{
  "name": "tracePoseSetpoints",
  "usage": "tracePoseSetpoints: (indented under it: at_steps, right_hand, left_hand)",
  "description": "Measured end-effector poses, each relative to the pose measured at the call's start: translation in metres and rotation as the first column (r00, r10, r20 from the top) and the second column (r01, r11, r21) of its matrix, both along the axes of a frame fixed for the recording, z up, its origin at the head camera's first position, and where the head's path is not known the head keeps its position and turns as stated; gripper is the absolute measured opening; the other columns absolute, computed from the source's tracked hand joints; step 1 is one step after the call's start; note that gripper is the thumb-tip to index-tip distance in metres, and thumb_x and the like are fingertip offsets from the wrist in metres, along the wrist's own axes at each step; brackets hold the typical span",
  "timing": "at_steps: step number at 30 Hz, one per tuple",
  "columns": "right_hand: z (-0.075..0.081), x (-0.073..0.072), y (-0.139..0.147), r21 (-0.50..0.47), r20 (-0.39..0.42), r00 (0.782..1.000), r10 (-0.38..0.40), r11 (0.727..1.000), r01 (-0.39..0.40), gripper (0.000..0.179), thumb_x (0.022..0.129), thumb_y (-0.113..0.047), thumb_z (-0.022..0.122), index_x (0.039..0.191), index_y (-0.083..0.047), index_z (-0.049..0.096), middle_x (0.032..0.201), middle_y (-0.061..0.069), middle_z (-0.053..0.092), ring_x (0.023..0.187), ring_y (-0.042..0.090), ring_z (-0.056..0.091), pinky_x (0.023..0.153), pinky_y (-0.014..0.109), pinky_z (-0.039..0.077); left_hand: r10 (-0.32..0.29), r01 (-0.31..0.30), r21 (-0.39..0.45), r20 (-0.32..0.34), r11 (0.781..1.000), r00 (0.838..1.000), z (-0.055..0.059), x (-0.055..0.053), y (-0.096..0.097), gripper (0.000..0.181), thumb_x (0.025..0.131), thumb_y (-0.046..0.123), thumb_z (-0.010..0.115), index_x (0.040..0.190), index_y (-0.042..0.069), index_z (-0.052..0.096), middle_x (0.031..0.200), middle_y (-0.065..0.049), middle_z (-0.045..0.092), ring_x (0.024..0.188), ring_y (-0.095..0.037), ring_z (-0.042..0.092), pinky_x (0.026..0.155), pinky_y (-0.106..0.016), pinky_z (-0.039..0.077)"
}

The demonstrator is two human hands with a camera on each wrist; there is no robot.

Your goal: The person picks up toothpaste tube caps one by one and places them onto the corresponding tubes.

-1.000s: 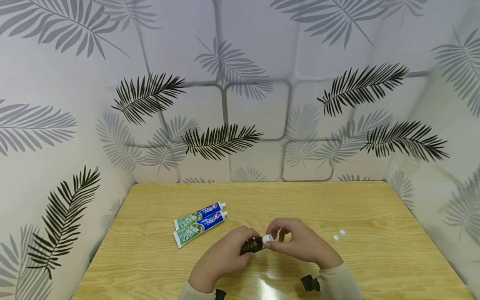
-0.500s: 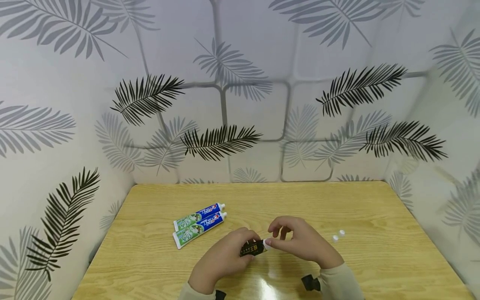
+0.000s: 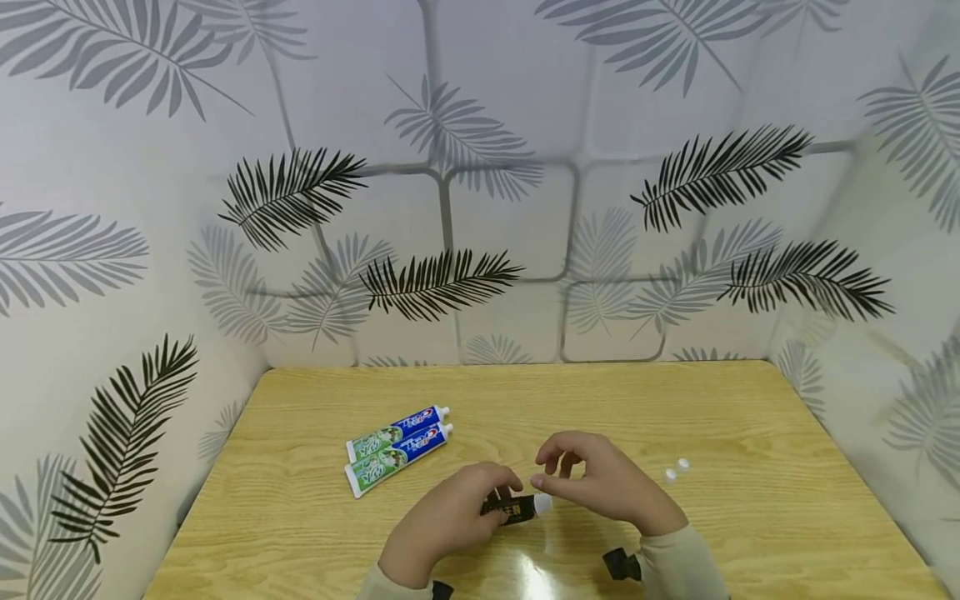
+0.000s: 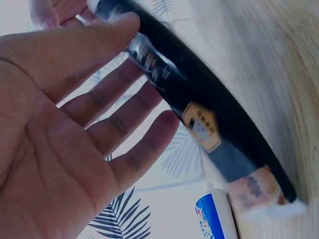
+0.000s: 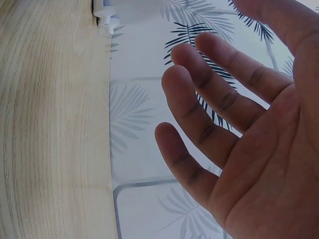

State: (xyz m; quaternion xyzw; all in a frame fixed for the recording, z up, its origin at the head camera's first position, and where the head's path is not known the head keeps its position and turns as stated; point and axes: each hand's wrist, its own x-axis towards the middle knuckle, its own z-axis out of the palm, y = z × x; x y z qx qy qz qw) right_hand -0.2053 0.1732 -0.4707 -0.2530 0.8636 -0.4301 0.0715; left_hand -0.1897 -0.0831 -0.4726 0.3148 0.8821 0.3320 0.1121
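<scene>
My left hand point(image 3: 450, 512) pinches a black toothpaste tube point(image 3: 519, 509) between thumb and fingers, low over the table. The tube's white cap end point(image 3: 542, 503) points right, toward my right hand point(image 3: 596, 483). In the left wrist view the tube point(image 4: 219, 119) runs slantwise, blurred at its tail, with the thumb lying across its upper part. Just right of the cap end, my right hand holds nothing; its fingers are loosely bent. The right wrist view shows that hand point(image 5: 259, 144) with its fingers spread apart and the palm bare.
Two blue-and-green toothpaste tubes, an upper one point(image 3: 408, 427) and a lower one point(image 3: 397, 458), lie side by side at the left of the wooden table point(image 3: 600, 400). Two small white caps point(image 3: 683, 464) lie to the right. A patterned wall point(image 3: 510, 317) stands behind.
The black tube's cap end has dropped toward the table and come away from the right fingers, which touched it before. The right hand has hardly moved; the left fingers have loosened slightly.
</scene>
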Motion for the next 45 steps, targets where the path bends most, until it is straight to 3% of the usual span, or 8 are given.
tracePoseSetpoints:
  at_steps: [3,7,11,22,31,38,45]
  right_hand:
    - [0.000,0.000,0.000,0.000,-0.003,1.000,0.007,1.000,-0.007,0.017,0.099,-0.045,0.076,0.107,-0.030,0.072,0.104,-0.012,0.072,0.088,0.009,0.067,0.077,0.031,0.058]
    - [0.000,0.000,-0.001,0.003,-0.012,1.000,0.012,1.000,-0.012,0.017,0.099,-0.044,0.075,0.107,-0.029,0.073,0.103,-0.012,0.071,0.088,0.009,0.067,0.077,0.031,0.058]
    - [0.000,0.000,-0.002,0.004,-0.016,1.000,0.016,1.000,-0.015,0.018,0.100,-0.042,0.074,0.106,-0.026,0.074,0.104,-0.011,0.072,0.089,0.009,0.066,0.079,0.031,0.057]
    - [0.000,0.002,-0.002,-0.011,-0.027,1.000,0.002,1.000,-0.002,0.010,0.103,-0.038,0.071,0.105,-0.028,0.073,0.106,-0.011,0.072,0.090,0.010,0.067,0.083,0.034,0.058]
    - [0.002,0.003,0.001,-0.028,-0.057,0.998,-0.008,1.000,0.006,0.011,0.104,-0.034,0.071,0.105,-0.024,0.074,0.106,-0.008,0.073,0.090,0.011,0.066,0.083,0.033,0.057]
    - [0.003,0.002,0.017,0.033,-0.100,0.992,-0.072,0.997,0.076,0.008,0.102,-0.035,0.073,0.105,-0.028,0.073,0.104,-0.014,0.071,0.090,0.010,0.065,0.079,0.029,0.057]
    - [0.001,0.006,0.035,0.066,-0.170,0.973,-0.156,0.983,0.169,0.005,0.102,-0.032,0.074,0.105,-0.028,0.073,0.108,-0.009,0.072,0.092,0.008,0.063,0.079,0.030,0.056]
  left_hand:
    - [0.007,-0.008,0.031,0.035,0.999,0.999,0.000,-0.001,0.000,0.027,0.096,0.001,0.072,0.122,0.009,0.074,0.100,-0.002,0.074,0.091,-0.003,0.063,0.085,-0.026,0.056]
    - [0.018,-0.020,0.050,0.030,0.999,0.999,0.001,-0.002,-0.002,0.026,0.098,0.004,0.073,0.122,0.010,0.074,0.097,0.002,0.072,0.090,-0.003,0.063,0.083,-0.025,0.056]
    - [0.035,-0.036,0.054,0.027,0.998,0.999,0.002,-0.002,-0.005,0.025,0.099,0.009,0.073,0.124,0.011,0.074,0.100,0.005,0.071,0.094,-0.005,0.064,0.085,-0.029,0.057]
    - [0.085,-0.084,0.093,-0.010,0.992,0.996,0.004,-0.003,-0.008,0.024,0.102,0.017,0.072,0.125,0.012,0.072,0.120,-0.004,0.073,0.104,-0.017,0.068,0.092,-0.040,0.059]
    - [0.090,-0.088,0.143,-0.010,0.986,0.996,0.005,-0.003,-0.009,0.025,0.103,0.019,0.072,0.126,0.012,0.072,0.121,-0.001,0.072,0.108,-0.026,0.069,0.095,-0.042,0.059]
    - [0.162,-0.151,0.146,-0.067,0.978,0.985,-0.003,-0.002,-0.020,0.028,0.103,0.021,0.072,0.130,0.013,0.070,0.124,0.001,0.069,0.118,-0.022,0.066,0.104,-0.045,0.056]
    - [0.191,-0.175,0.127,-0.130,0.976,0.973,-0.009,-0.007,-0.041,0.028,0.102,0.017,0.072,0.130,0.011,0.071,0.128,-0.003,0.070,0.128,-0.026,0.063,0.107,-0.048,0.054]
